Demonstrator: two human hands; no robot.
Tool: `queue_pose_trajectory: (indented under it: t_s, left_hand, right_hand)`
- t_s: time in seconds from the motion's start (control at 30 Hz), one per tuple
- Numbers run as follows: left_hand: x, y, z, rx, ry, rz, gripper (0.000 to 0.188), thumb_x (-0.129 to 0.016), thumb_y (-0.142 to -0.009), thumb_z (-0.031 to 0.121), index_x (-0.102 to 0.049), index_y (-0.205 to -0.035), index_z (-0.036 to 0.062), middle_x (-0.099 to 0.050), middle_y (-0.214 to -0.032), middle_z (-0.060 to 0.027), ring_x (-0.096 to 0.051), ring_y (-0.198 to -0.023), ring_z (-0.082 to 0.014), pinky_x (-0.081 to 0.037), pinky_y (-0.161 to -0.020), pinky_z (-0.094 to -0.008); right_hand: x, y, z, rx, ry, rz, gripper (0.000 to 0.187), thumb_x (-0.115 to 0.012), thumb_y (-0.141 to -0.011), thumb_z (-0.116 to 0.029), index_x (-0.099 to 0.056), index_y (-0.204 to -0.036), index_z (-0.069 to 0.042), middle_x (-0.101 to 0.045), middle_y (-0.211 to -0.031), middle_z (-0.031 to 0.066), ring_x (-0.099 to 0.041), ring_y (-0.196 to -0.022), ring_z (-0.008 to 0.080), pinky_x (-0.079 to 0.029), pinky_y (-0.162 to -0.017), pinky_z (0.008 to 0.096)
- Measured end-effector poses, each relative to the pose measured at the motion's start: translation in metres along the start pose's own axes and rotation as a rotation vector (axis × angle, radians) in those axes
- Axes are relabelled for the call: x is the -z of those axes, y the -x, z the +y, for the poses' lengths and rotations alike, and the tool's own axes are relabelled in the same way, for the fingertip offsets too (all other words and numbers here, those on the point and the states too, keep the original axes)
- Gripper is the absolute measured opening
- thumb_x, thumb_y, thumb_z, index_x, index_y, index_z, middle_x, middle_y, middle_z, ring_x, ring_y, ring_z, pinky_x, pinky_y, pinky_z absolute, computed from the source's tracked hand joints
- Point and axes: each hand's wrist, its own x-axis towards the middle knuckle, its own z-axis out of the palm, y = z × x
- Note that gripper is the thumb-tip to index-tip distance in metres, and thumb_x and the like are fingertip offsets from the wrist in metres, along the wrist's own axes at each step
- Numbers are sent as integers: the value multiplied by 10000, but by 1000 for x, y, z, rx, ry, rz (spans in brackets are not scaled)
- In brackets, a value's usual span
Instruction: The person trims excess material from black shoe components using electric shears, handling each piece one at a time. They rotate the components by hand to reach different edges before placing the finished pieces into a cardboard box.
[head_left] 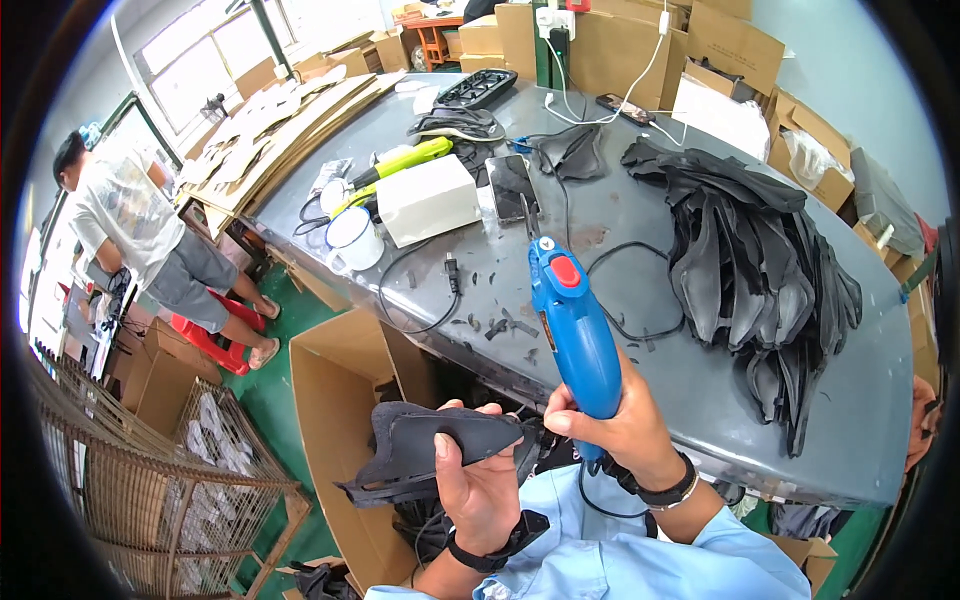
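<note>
My left hand [478,500] grips a dark grey, curved sheet piece [415,442], thumb on top and fingers behind it. The piece has a ragged edge on its left and hangs over an open cardboard box [330,400]. Wrapped in my right hand [635,430] is a pair of blue electric scissors [580,335] with a red button; its narrow blades point away from me above the table. The blades and the piece are apart. A cord runs down from the handle's lower end.
On the grey table [600,225] lie a heap of dark grey pieces [745,260], small scraps, a loose plug cord [452,275], a phone [512,187], a white box [428,200] and an enamel mug [353,240]. Another person [150,230] stands at the left, beyond a wire rack [170,500].
</note>
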Motion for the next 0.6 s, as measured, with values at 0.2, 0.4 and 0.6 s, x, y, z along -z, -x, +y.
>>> queue_pose_trajectory:
  t_s: [0.2, 0.4, 0.6]
  left_hand:
    - [-3, 5, -13, -34, 20, 30, 427, -449, -972, 382, -390, -1279, 91, -595, -1139, -170, -596, -1031, -276, -490, -920, -400]
    - [-3, 6, -16, -113, -169, 46, 436, -435, -976, 390, -388, -1278, 79, -589, -1144, -184, -596, -1034, -277, -489, -918, -400]
    - [-6, 6, -7, -62, -146, 25, 420, -425, -979, 392, -413, -1255, 76, -603, -1114, -197, -611, -1003, -286, -525, -864, -395]
  right_hand:
    - [-5, -4, 13, 42, 71, 28, 478, -779, -755, -143, -458, -1086, -15, -601, -815, 46, -588, -753, 101, -486, -673, 261]
    - [-6, 1, 12, 112, 241, 65, 513, -778, -758, -183, -442, -1102, -4, -614, -821, 72, -624, -775, 135, -502, -689, 291]
    - [-4, 1, 10, 113, 289, 62, 545, -781, -752, -198, -433, -1121, 2, -635, -814, 87, -641, -747, 149, -511, -674, 298]
